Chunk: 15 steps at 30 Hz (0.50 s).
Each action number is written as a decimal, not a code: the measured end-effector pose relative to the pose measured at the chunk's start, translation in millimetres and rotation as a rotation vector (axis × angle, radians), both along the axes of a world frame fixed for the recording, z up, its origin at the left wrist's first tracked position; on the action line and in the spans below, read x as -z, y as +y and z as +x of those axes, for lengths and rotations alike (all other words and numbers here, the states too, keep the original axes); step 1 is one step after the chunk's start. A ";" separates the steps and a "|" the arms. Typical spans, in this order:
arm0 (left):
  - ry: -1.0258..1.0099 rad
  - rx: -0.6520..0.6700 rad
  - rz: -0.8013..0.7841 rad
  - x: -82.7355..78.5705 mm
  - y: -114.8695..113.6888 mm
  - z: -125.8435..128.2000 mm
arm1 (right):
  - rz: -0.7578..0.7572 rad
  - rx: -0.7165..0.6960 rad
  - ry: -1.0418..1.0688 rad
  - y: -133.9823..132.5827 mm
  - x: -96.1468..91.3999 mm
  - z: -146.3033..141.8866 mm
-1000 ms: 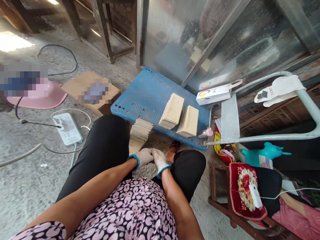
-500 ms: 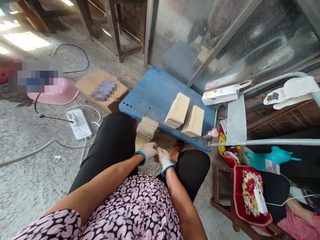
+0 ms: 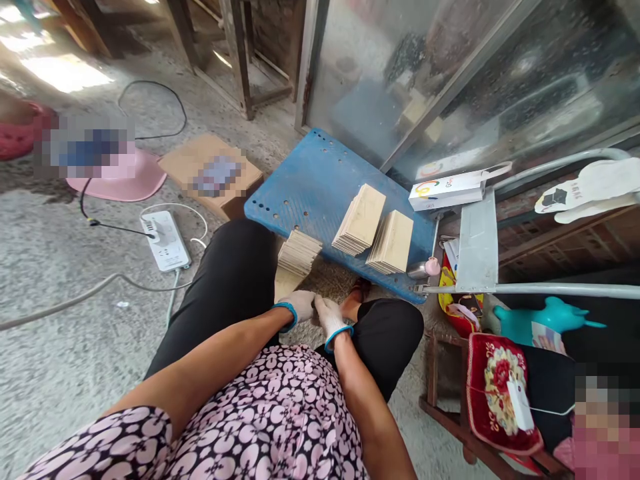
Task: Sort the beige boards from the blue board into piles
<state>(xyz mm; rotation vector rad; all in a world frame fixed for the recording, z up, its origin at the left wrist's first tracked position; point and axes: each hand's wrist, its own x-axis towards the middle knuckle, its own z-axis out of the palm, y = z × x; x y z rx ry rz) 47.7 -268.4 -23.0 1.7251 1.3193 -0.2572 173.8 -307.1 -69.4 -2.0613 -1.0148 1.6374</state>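
Observation:
My left hand (image 3: 300,307) and my right hand (image 3: 328,316), both in white knit gloves with blue cuffs, meet between my knees. The fingers of both are curled in and closed; anything they hold is hidden. Just beyond my left hand, by my left knee, lies a fanned stack of thin wooden boards (image 3: 300,253), above a pale flat board surface (image 3: 287,283). Two more stacks of the same boards, a left one (image 3: 361,219) and a right one (image 3: 393,241), lie on a low blue plastic platform (image 3: 300,180).
A pink-capped bottle (image 3: 425,268) and a white box (image 3: 447,190) lie right of the stacks, near a metal frame (image 3: 477,247). Left are a cardboard box (image 3: 185,157), a power strip (image 3: 167,243) with cables and a pink basin (image 3: 120,183). Someone sits at right by a red cushion (image 3: 480,400).
The whole view has shifted slightly to the right. My hands stay together, with only a small change in the fingers; the board stacks look the same.

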 end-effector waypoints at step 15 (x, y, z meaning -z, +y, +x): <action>0.016 0.041 -0.011 -8.7 -0.1 0.2 | -0.034 -0.003 0.016 3.4 -8.7 -2.6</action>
